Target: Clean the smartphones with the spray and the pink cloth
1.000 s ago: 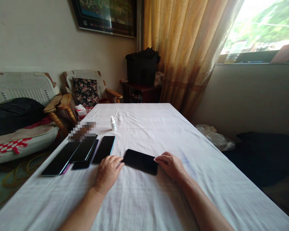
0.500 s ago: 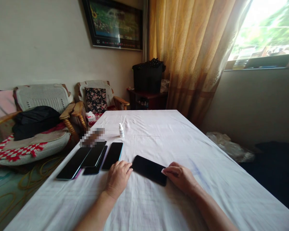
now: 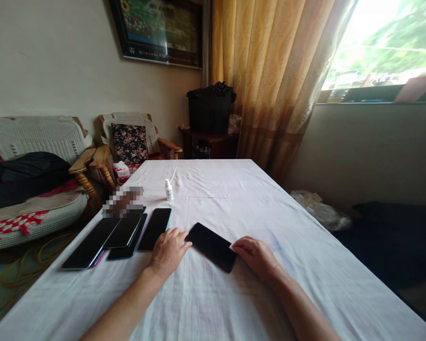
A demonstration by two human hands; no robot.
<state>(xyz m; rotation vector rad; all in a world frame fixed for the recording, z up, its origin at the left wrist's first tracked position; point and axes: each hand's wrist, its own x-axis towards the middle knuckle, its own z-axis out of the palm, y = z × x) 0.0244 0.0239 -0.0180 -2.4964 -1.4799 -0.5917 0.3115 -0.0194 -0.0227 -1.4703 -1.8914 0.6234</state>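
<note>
Black phone, flat on the white-covered tabletop, screen dark, between two hands. Turned a bit more on the slant than a second ago: left end farther back, right end swung round to the near side. Not picked up, only turned a little. By the look of it, a small turn done by hand, now with one short end to each hand, much as before.

Left hand at the phone's left end, fingers softly bent, thumb by the near corner. Looks to be touching the edge; hard to tell if gripping it or just resting there. Right hand at the other end, fingers curled in, thumb and fingertips pinched on a small white bit. Too small to tell what. Right by the phone's right corner; touching or just above, can't tell.

Just beside the left hand, blue-edged phone, flat too, partly hidden by the fingers. Farther left, a pile of phones, some lying over others. Farther back, white bottle, upright, well apart from both hands. Past the far edge, black box on a low cabinet, and next to that, a long yellow curtain. Off to the left, a chair with a flowery cushion.
</note>
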